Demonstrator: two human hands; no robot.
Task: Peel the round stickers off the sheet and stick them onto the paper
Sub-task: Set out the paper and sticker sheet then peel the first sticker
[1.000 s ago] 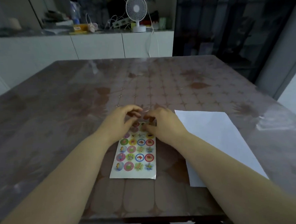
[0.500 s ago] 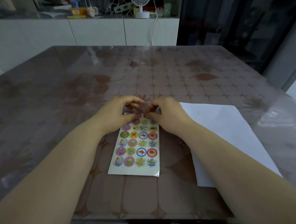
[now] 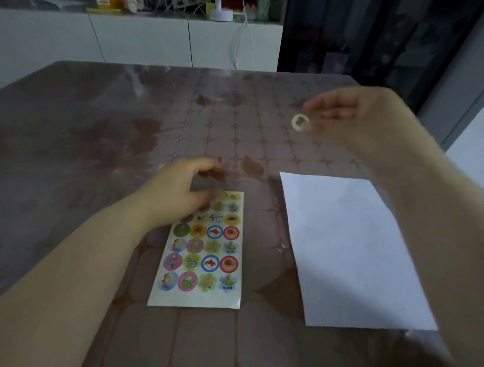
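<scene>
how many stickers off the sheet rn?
1: the sticker pinched by the right hand, in the air beyond the paper. None shows on the paper. The left hand hides part of the sheet.

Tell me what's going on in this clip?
A person sits at a table doing a sticker task. The right hand pinches one round sticker in the air, beyond the far edge of the white paper. The left hand is over the top left of the sticker sheet, though blur hides whether it grips it. No sticker shows on the paper yet, and most of the sheet is full.
</scene>
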